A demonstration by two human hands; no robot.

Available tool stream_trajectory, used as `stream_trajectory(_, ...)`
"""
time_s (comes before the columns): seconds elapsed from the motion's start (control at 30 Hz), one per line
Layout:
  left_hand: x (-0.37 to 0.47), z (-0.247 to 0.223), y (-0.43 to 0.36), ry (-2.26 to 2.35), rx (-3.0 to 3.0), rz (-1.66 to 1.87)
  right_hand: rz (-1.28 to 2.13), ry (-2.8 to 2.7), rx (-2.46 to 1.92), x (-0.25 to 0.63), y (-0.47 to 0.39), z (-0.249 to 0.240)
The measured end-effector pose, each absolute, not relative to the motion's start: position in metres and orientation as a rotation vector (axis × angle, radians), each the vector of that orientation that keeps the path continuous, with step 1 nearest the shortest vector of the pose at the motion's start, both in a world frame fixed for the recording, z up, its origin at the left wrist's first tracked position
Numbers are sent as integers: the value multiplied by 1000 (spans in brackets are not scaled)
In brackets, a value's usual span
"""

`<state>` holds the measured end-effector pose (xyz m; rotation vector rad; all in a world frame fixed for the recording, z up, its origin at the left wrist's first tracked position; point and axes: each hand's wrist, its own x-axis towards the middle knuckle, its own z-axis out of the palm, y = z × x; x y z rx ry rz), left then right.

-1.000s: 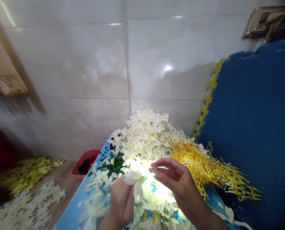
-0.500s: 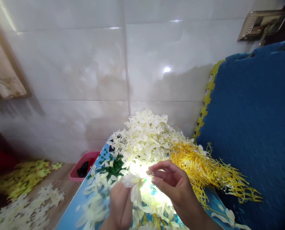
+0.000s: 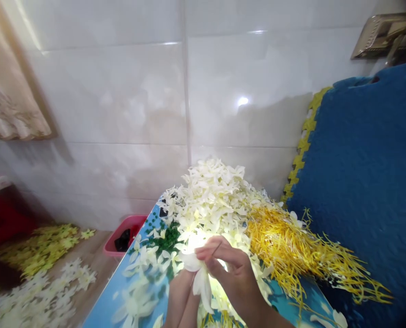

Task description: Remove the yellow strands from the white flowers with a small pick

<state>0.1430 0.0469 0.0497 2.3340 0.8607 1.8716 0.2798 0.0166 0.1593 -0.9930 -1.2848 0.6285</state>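
Note:
A white artificial flower (image 3: 203, 284) with long drooping petals is held in my left hand (image 3: 182, 298), whose fingers are closed beneath the bloom. My right hand (image 3: 228, 269) is pinched at the flower's centre, thumb and fingertips together against the petals. A thin stalk shows between its fingers; what the fingertips grip is hidden. Bright glare washes out the area around the fingertips. Behind my hands rises a heap of white petals (image 3: 216, 196). Yellow stamen strands (image 3: 281, 241) lie in a bundle to the right, and small green pieces (image 3: 168, 237) to the left.
The blue table (image 3: 103, 296) stands against a tiled wall. A pink basin (image 3: 115, 241) sits left of it, holding something black and red. Yellow flowers (image 3: 52, 246) and white flowers (image 3: 48, 291) cover part of the floor. A blue foam mat (image 3: 367, 173) stands on the right.
My right hand has moved left and down, bringing its pinched fingers from beside the flower onto its centre. The small pale piece seen in its fingertips is now hidden. The view has shifted slightly.

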Motion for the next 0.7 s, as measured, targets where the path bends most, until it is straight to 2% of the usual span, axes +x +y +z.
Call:
stream_trajectory(0.2,144,54,54,865,2269,1626,470,-1273,-1024,266,18,134)
stream_trajectory(0.3,142,50,50,864,2255,1621,431,-1283,-1062,264,17,124)
stream_trajectory(0.4,143,46,46,856,2233,1662,489,-1296,-1123,266,16,121)
stream_trajectory(0.53,144,56,63,994,1855,1555,552,-1323,-1202,278,21,126)
stream_trajectory(0.63,138,68,93,1020,1655,1440,400,-1332,-1383,298,35,131)
stream_trajectory(0.7,134,72,112,1055,1637,1539,215,-1373,-1526,315,50,132)
